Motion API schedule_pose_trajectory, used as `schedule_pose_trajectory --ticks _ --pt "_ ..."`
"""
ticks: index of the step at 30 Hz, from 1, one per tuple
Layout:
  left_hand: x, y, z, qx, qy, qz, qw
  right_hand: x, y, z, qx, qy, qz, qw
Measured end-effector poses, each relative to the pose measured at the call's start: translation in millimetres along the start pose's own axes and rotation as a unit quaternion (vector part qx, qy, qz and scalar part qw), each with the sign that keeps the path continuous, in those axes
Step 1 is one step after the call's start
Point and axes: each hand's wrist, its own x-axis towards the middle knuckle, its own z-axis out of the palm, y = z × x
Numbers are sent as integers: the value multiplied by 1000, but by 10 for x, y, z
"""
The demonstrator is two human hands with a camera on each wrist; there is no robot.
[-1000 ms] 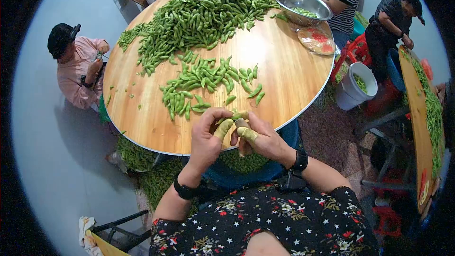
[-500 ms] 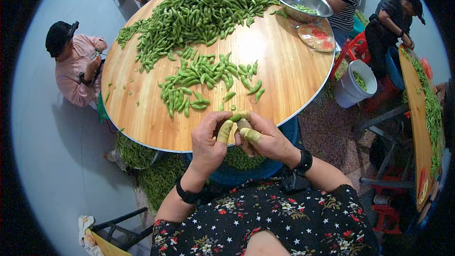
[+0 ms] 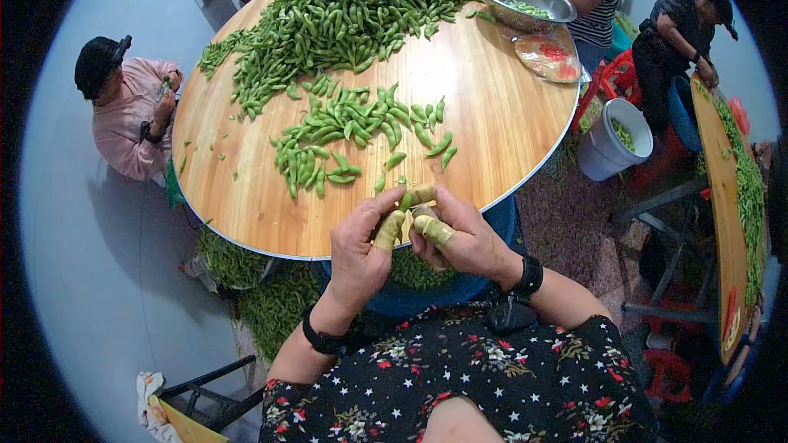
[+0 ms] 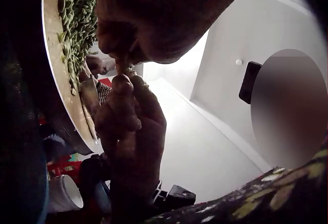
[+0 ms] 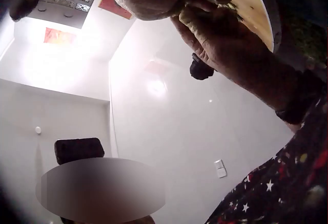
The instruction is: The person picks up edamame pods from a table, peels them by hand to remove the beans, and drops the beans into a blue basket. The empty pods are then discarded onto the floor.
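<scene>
Green pod (image 3: 405,201), head view: your left hand (image 3: 358,250) pinches it, and your right hand's (image 3: 478,248) curled fingers grip its near side, probably to steady it from both sides. Loose pods (image 3: 353,123) lie just beyond on the table (image 3: 492,115), likely for a short reach; the tub (image 3: 506,226) sits below, perhaps to catch drops. Left wrist view: your fingertips meet, too dark to tell the pod. Right wrist view: your hands touch, the grip partly hidden.

With pod (image 3: 405,202) partly behind left thumb (image 3: 389,230) and pile (image 3: 345,25) partly past the head view's top edge.
</scene>
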Motion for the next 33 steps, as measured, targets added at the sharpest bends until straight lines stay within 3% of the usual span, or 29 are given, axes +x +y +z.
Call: schedule_pose_trajectory --ticks 1,3,6,7,8,9,10,11,12,14,15,16,17,18,19,20,21,22,23,24,25,28,29,30,32,33 --pt "11 8 -4 0 0 0 1000 1 3 0 0 0 0 1000" --pt "30 34 -16 103 5 124 987 -1 17 -2 12 -9 -14 1000" --pt "-60 110 -36 137 -10 184 973 -44 0 -10 -28 -28 -46 998" --pt "-63 66 -32 88 -12 171 981 -49 -28 0 -27 -28 -45 998" --pt "-73 13 -45 87 -12 170 982 -56 -70 17 61 -24 31 997" --pt "-78 -44 -73 -108 -45 -45 992 -62 -94 23 150 -20 106 983" --pt "-61 -93 -96 -293 -76 -255 919 -46 -106 -1 150 -19 105 983" --pt "-30 -142 -103 -376 -99 -271 880 -13 -115 -39 197 -20 143 970" --pt "-14 -188 -107 -378 -99 -271 880 5 -94 -65 245 -22 183 952" --pt "13 -238 -114 -376 -129 -270 877 31 25 -103 257 -33 170 951" --pt "18 -176 -78 -286 -99 -267 915 32 55 -106 251 -29 167 953" --pt "9 -204 -59 -286 -100 -266 915 31 64 -107 244 -25 164 955" --pt "-10 -263 -41 -157 -94 -147 972 27 57 -110 244 -24 164 956" --pt "-5 -259 -27 -22 -84 -23 996 20 41 -118 212 -20 166 963" --pt "33 -144 -54 124 -66 103 985 13 26 -118 180 -17 168 969" --pt "23 -153 -49 123 -66 102 985 6 6 -99 179 -16 168 969" --pt "3 -172 -42 120 -74 84 986 -5 -15 -70 9 12 131 991" --pt "-16 -193 -37 117 -82 65 988 -15 -24 -50 -161 40 91 982" --pt "-29 -228 -40 116 -82 65 988 -9 47 -68 -161 40 91 982" --pt "-31 -271 -45 13 -102 -59 993 17 120 -91 -283 61 -48 956" --pt "-28 -296 -48 -90 -121 -181 972 28 162 -109 -395 80 -185 896" --pt "-17 -249 -25 -105 -109 -196 969 -23 -40 -112 -332 103 -123 930" --pt "-23 -228 -6 -105 -109 -197 969 13 14 -147 -344 93 -183 916" --pt "-26 -203 15 -91 -108 -174 975 32 41 -162 -344 94 -182 917" --pt "-20 -198 36 -76 -106 -150 980 73 83 -173 -259 80 -90 958" --pt "-14 -219 43 -57 -103 -120 986 102 132 -182 -259 79 -90 958"
